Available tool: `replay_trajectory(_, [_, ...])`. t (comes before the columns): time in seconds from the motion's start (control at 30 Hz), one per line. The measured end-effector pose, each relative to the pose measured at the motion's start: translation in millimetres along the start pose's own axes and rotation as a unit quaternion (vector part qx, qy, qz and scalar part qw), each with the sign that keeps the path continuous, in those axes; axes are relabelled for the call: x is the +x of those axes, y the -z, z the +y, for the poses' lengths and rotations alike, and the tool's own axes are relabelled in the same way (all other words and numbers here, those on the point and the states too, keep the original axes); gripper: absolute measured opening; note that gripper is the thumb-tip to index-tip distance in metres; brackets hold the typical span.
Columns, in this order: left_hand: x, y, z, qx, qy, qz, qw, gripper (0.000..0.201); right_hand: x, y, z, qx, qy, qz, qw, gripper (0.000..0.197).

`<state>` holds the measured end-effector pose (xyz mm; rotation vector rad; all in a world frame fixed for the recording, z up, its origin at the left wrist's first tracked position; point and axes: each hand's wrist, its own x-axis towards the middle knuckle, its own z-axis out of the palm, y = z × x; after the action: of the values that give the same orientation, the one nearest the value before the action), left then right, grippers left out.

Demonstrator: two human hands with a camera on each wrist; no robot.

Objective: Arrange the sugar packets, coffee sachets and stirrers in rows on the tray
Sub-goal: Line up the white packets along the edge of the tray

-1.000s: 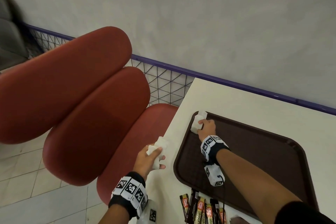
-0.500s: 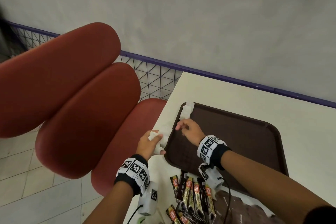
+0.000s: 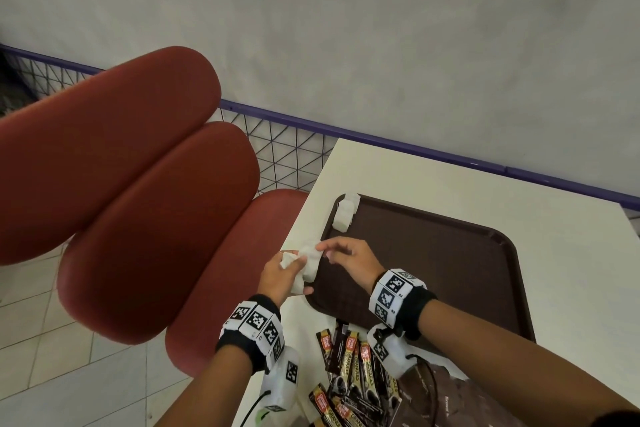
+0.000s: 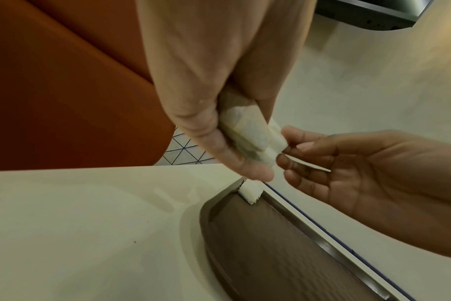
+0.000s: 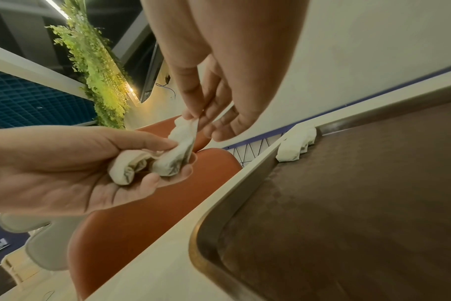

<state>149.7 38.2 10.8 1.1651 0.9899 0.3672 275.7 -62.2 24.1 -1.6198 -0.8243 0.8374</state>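
Note:
My left hand [image 3: 297, 271] grips a small bunch of white sugar packets [image 3: 310, 263] just off the near-left rim of the brown tray [image 3: 450, 270]. The thumb and forefinger of my right hand [image 3: 323, 251] pinch the top edge of one packet [image 5: 187, 130] in that bunch. Two white sugar packets [image 3: 344, 215] lie in the tray's far-left corner, also seen as placed packets [image 5: 295, 145] in the right wrist view. Coffee sachets [image 3: 353, 367] lie in a loose heap on the table in front of the tray. No stirrers are in view.
The cream table [image 3: 433, 177] ends just left of the tray, with a red padded seat [image 3: 138, 201] beyond the edge. A purple rail with wire mesh [image 3: 287, 149] runs along the wall. A dark brown bag [image 3: 450, 395] lies under my right forearm.
My right hand left sugar packets in the tray's far-left corner and came back to my left hand, where it now pinches another packet. My left hand moved closer to the tray.

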Motion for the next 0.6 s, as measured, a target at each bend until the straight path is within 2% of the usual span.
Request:
replay_trajectory(0.13, [2,1,-2,0.007,0.000,-0.005,1.000,0.015,0,-2,1,0.002,0.011,0.041,0.999,0.020])
replay_trajectory(0.23, [4,2,-4,0.015,-0.003,-0.010,1.000,0.011,4,-3,3,0.014,0.011,0.121,0.993,0.021])
replay_trajectory(0.33, [6,6,-6,0.026,-0.003,-0.006,1.000,0.010,11,3,9,-0.017,-0.001,0.187,0.982,0.033])
replay_trajectory(0.43, [7,14,-8,0.016,-0.009,-0.002,1.000,0.007,20,17,16,-0.100,-0.003,0.203,0.974,0.036])
replay_trajectory(0.53, [9,22,-9,0.010,-0.013,0.006,1.000,0.006,32,34,18,-0.202,-0.017,0.197,0.959,0.030])
replay_trajectory(0.6, [10,27,-9,0.004,-0.014,0.012,1.000,0.005,40,42,15,-0.229,-0.039,0.196,0.953,0.026])
